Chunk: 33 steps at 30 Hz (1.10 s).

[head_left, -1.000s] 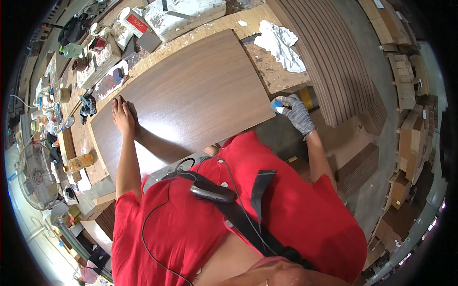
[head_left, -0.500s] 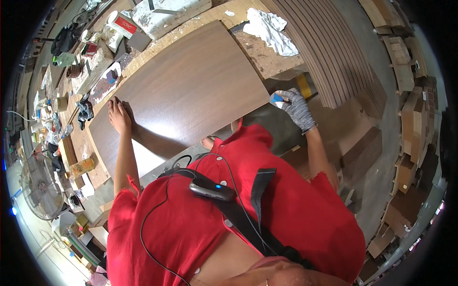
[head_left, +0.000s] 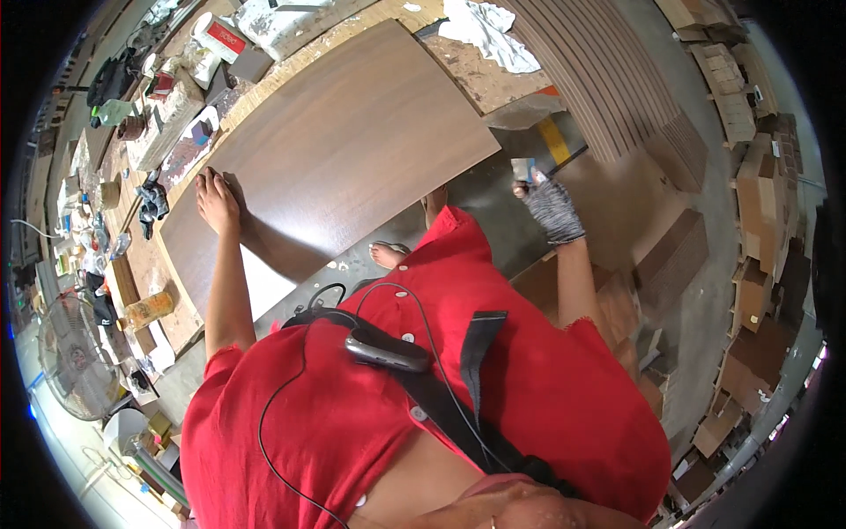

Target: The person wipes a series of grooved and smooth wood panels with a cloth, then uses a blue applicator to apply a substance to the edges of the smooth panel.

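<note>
A large brown wood-grain panel (head_left: 352,132) lies on the workbench, its surface shiny towards the near left. Flat on its left end rests my bare left hand (head_left: 217,202), open with the fingers stretched out. My right hand (head_left: 550,204), in a grey knit fingerless glove, is off the panel's right corner, in the air. Its fingers pinch a small blue-and-grey block (head_left: 523,170), whose exact kind is too small to make out. The block does not touch the panel.
A crumpled white cloth (head_left: 490,35) lies beyond the panel. Stacked brown boards (head_left: 608,79) stand to the right. A red-and-white cup (head_left: 220,37), a dark bundle (head_left: 153,203) and a jar (head_left: 150,310) line the cluttered left side, near a fan (head_left: 77,357).
My right hand, with the block, has turned and moved slightly away from the panel's corner. My left hand stays flat on the panel. The whole view has shifted a little.
</note>
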{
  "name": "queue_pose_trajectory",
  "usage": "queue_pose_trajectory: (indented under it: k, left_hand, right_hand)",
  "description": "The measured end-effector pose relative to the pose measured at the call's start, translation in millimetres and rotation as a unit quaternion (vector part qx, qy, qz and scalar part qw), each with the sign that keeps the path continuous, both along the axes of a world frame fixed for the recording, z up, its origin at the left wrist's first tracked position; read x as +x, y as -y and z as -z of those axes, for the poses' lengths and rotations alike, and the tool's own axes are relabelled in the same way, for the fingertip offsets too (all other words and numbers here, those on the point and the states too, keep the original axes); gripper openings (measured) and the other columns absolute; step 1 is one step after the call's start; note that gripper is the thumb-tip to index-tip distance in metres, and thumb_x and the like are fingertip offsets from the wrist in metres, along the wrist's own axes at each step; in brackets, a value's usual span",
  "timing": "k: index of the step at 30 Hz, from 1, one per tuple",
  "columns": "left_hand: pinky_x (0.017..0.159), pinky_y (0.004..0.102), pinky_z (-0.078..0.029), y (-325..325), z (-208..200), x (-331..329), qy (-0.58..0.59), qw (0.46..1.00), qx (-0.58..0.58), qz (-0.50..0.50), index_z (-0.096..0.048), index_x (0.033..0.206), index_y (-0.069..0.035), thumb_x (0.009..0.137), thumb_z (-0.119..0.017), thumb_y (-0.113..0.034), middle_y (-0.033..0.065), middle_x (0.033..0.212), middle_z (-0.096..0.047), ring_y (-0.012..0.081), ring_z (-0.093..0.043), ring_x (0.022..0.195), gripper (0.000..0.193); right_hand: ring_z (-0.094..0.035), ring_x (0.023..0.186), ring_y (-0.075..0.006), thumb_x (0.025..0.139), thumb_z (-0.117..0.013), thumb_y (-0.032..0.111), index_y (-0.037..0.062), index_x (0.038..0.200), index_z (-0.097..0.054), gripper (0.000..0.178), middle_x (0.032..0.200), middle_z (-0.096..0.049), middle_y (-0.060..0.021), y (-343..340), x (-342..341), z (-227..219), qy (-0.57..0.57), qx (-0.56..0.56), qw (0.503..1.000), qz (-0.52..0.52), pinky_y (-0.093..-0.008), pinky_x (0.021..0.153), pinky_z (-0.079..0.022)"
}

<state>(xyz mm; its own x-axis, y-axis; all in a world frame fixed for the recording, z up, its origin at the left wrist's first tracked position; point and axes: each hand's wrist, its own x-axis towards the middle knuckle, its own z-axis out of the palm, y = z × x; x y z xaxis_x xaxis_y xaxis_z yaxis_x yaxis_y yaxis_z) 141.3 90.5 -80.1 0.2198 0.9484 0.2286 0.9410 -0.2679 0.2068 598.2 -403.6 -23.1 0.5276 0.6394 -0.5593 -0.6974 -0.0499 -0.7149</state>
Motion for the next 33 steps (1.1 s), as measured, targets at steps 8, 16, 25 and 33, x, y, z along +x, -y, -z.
queue_pose_trajectory:
  k: [8,16,25,33]
  left_hand:
    - [0.119,0.0471,-0.016,-11,10,-21,-0.037,0.999,-0.037,0.011,-0.031,0.153,-0.022,0.102,-0.029,-0.052,0.0122,0.16,-0.024,0.0292,-0.021,0.148,0.059]
    - [0.119,0.0493,-0.013,37,-2,-33,-0.044,0.994,-0.008,0.095,-0.028,0.154,-0.027,0.103,-0.028,-0.05,0.0089,0.161,-0.022,0.0269,-0.017,0.149,0.056]
    - [0.119,0.0479,-0.011,46,-8,-33,-0.045,0.995,-0.018,0.082,-0.028,0.154,-0.025,0.103,-0.026,-0.051,0.0079,0.161,-0.021,0.0253,-0.016,0.15,0.057]
    - [0.12,0.0469,-0.011,44,-8,-35,-0.037,0.995,-0.016,0.089,-0.028,0.154,-0.025,0.103,-0.027,-0.05,0.0077,0.161,-0.022,0.0245,-0.016,0.15,0.057]
  right_hand:
    - [-0.06,0.112,-0.0266,0.094,-0.064,0.016,-0.0053,0.127,-0.054,0.04,0.125,-0.059,-0.0154,-20,-46,17,-0.065,0.12,0.989,0.061,-0.0382,0.099,-0.052]
    - [-0.058,0.097,-0.0172,0.085,-0.074,0.008,0.0025,0.117,-0.061,0.035,0.106,-0.056,-0.0083,-67,-54,44,0.521,-0.078,0.836,0.154,-0.0305,0.089,-0.048]
    - [-0.056,0.098,-0.0247,0.082,-0.076,0.012,0.0097,0.121,-0.062,0.041,0.105,-0.054,-0.0098,-70,-137,19,0.598,-0.175,0.782,-0.003,-0.0362,0.088,-0.048]
    - [-0.056,0.092,-0.0176,0.086,-0.074,0.012,0.0038,0.115,-0.063,0.032,0.105,-0.052,-0.0068,-77,-70,25,0.575,-0.134,0.794,0.143,-0.0318,0.085,-0.048]
